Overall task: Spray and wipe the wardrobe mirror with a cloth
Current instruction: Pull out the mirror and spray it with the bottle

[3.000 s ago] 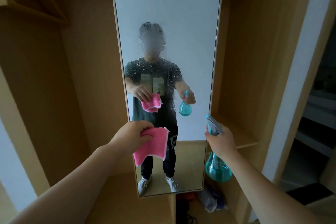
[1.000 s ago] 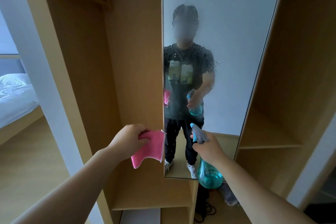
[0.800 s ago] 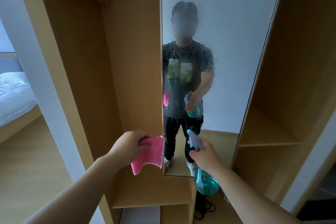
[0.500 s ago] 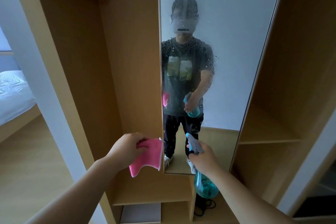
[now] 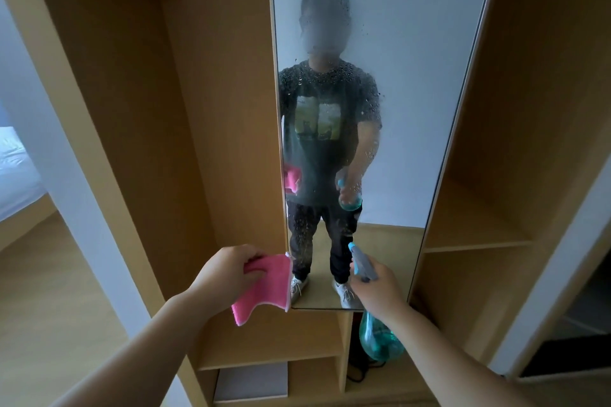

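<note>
A tall wardrobe mirror [image 5: 413,82] stands ahead, dotted with spray droplets across its middle and lower left. My left hand [image 5: 223,273] grips a pink cloth [image 5: 264,287], which hangs just left of the mirror's bottom left corner. My right hand [image 5: 377,287] holds a teal spray bottle [image 5: 378,337] by its grey trigger head. The nozzle points at the mirror's lower part. The bottle's round body hangs below the mirror's bottom edge.
Open wooden wardrobe compartments flank the mirror, with a shelf [image 5: 476,241] on the right and low shelves [image 5: 267,353] under the cloth. A black cable [image 5: 358,372] lies on the floor below the bottle. A bed [image 5: 16,175] shows at far left.
The view has swung left since three seconds ago, so the mirror sits more to the right. Both hands have dropped slightly toward the mirror's bottom edge. More droplets show on the lower left.
</note>
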`<action>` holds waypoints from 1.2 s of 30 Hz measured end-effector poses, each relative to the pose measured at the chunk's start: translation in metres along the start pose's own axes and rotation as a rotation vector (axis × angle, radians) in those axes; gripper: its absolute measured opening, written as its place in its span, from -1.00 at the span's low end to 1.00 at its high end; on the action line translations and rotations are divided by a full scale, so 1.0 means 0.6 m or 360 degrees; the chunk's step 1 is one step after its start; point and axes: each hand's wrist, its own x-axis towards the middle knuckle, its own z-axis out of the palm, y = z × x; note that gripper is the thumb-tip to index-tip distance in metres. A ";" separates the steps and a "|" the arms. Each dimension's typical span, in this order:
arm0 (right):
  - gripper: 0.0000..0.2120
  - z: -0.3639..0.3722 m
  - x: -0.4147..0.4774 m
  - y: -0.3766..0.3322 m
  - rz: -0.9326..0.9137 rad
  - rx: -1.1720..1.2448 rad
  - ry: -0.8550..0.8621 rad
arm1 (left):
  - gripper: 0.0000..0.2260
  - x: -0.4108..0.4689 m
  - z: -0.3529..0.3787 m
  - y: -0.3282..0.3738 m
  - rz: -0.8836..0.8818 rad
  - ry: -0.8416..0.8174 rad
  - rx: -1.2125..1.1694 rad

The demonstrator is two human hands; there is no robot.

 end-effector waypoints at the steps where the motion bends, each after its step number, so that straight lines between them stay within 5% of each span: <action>1: -0.63 -0.004 0.000 0.003 -0.0004 0.0003 0.0022 | -0.78 0.001 0.003 0.002 0.0000 -0.0006 -0.0004; 9: -0.92 -0.032 -0.011 0.019 -0.0008 -0.0025 0.0176 | -0.78 0.007 0.019 0.021 0.0039 -0.0037 -0.0003; 13: -0.71 -0.041 -0.024 0.026 -0.0094 -0.0236 0.0327 | -0.78 0.014 0.027 0.032 0.0052 -0.0049 0.0030; 22: -0.89 -0.082 -0.040 0.037 -0.0018 0.0226 0.0229 | -0.81 0.020 0.043 0.059 0.0057 -0.0064 0.0057; 36: -0.94 -0.146 -0.045 0.082 0.0200 0.0264 0.0397 | -0.81 0.029 0.060 0.106 0.0151 -0.0086 0.0074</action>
